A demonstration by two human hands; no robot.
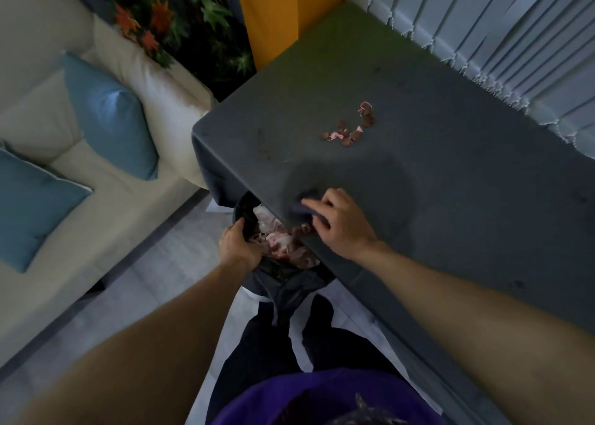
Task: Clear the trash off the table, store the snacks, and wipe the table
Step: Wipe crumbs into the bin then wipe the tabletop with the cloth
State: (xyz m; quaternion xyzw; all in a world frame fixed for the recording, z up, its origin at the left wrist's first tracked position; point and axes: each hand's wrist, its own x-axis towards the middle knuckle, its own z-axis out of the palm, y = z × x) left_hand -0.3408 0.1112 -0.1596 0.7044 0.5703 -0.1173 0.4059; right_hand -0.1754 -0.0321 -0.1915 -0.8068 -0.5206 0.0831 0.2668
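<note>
A dark grey table (434,205) fills the right half of the view. My right hand (338,223) presses a dark cloth (306,207) onto the table near its front left edge. A few brown scraps (302,229) lie at that edge beside the cloth. My left hand (240,244) grips the rim of a bin lined with a black bag (283,279), held just under the table edge. Crumpled pale and pinkish trash (277,239) fills the bin. A small pile of brown shells and pink bits (351,128) rests farther back on the table.
A cream sofa (96,179) with two blue cushions (109,115) stands to the left. Behind it are a planter with red and green leaves (174,15) and a yellow pillar (283,9). Vertical blinds (502,38) run along the table's far right side. Pale floor lies between sofa and table.
</note>
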